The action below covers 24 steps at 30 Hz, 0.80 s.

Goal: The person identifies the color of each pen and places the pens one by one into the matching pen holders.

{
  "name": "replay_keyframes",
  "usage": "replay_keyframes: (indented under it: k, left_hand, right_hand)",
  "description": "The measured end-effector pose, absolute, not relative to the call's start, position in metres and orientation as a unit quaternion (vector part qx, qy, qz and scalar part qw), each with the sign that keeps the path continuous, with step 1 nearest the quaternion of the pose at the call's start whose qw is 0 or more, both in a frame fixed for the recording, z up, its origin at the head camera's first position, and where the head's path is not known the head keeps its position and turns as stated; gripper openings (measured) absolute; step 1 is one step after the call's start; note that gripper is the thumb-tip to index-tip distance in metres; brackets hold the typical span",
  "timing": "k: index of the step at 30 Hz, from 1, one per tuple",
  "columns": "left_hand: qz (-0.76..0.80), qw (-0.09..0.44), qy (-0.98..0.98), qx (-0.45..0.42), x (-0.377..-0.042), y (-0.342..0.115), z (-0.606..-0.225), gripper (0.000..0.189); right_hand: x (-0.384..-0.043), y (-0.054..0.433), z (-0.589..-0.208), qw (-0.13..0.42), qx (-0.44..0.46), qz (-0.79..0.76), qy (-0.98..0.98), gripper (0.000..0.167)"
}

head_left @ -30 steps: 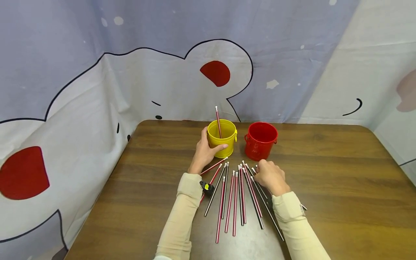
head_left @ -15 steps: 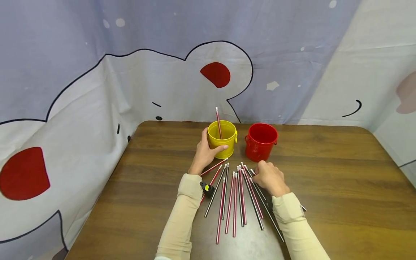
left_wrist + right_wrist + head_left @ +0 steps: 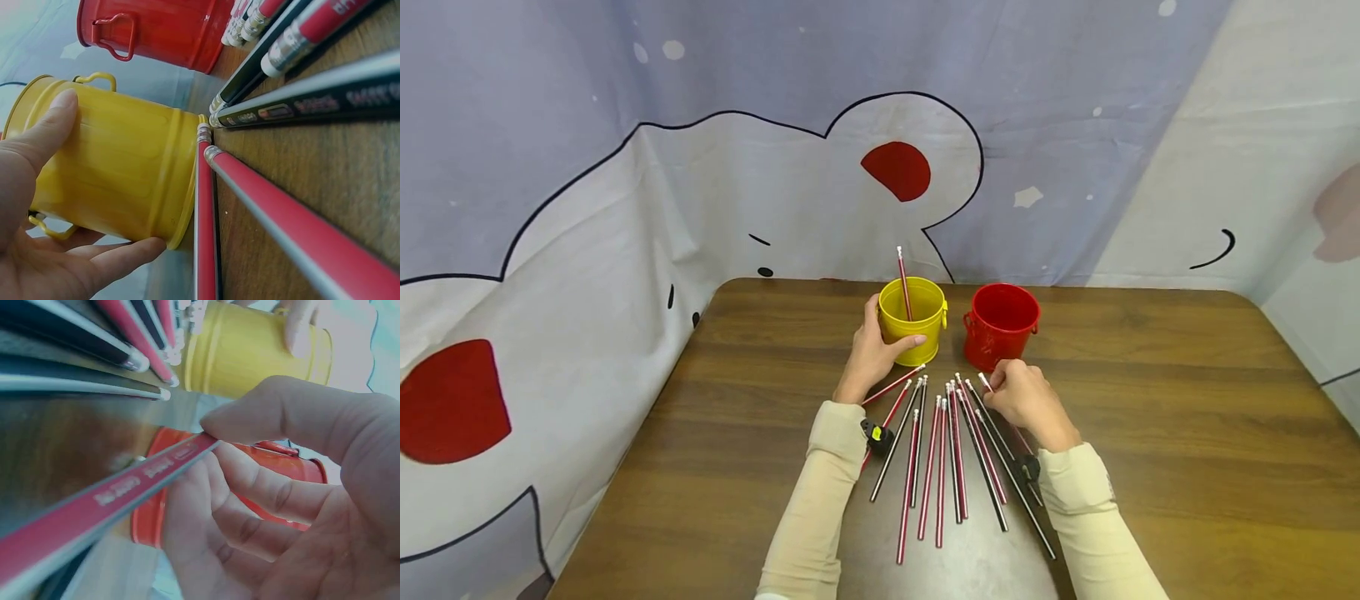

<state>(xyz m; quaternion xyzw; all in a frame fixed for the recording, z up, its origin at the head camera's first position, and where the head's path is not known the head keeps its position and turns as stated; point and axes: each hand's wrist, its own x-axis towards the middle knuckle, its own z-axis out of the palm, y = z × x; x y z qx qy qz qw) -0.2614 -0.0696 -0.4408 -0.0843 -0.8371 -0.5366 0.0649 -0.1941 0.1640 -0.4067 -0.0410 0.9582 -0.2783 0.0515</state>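
Note:
My left hand (image 3: 867, 358) holds the small yellow bucket (image 3: 931, 335), thumb on its near side and fingers round the left. One red striped pencil (image 3: 905, 283) leans inside that bucket, its eraser end up. With thumb and fingers my right hand (image 3: 1032, 402) pinches another red pencil (image 3: 125, 494) near its eraser end, which pokes out past the fingertips in the head view. Right behind this hand stands a red bucket (image 3: 1000, 337). Fanned across the table in front of the buckets lie several red pencils (image 3: 929, 475) and black pencils (image 3: 988, 467), erasers pointing away from me.
The wooden table (image 3: 760, 400) reaches back to a patterned curtain (image 3: 737, 192). Two red pencils (image 3: 205, 219) lie with their eraser ends close to the yellow bucket's base. A wrist camera (image 3: 878, 435) sits at my left cuff, low over the pencils.
My right hand has shifted slightly and now pinches a red pencil, whose eraser end has come into sight by the fingertips. The left hand and both buckets have stayed in place.

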Motion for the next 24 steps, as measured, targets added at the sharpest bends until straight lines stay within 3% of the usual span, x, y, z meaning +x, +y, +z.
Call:
replay_keyframes:
  k: [8,24]
  left_hand:
    - [-0.534,0.063,-0.839,-0.083,-0.262,-0.07,-0.44,0.087]
    - [-0.53,0.068,-0.841,-0.088,-0.265,-0.069,-0.441,0.088]
  right_hand:
    - [-0.191,0.166,-0.395,-0.011,-0.069,-0.321,0.945,0.008]
    - [-0.189,0.161,-0.381,-0.194,-0.057,-0.417,0.886,0.007]
